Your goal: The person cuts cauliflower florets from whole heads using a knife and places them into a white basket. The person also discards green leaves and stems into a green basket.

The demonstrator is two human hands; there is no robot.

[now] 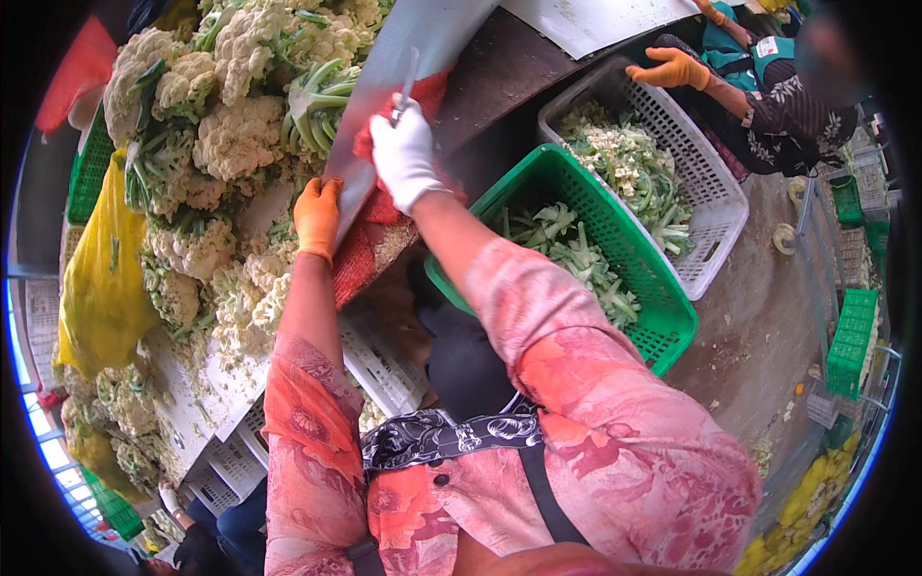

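Note:
My right hand (pixel 407 151), in a white knit glove, grips a knife (pixel 412 75) whose narrow blade points away from me. Beneath it, a red mesh cloth (pixel 374 209) drapes over the table edge. My left hand (pixel 318 219), in an orange glove, rests beside a smooth metal strip (pixel 382 79), fingertips at its border. Whether those fingers grip anything is hard to make out. Left of that hand, cauliflower heads (pixel 238 137) are heaped up, some with green leaf stalks. One leafy head (pixel 317 108) lies against the strip.
A green crate (pixel 677 338) of leaf trimmings stands at my right, next to a grey crate (pixel 720 237) of trimmings. Beyond sits a co-worker with an orange-gloved hand (pixel 670 68). A yellow mesh bag (pixel 108 281) hangs at the left. White crates (pixel 382 360) stand below the table.

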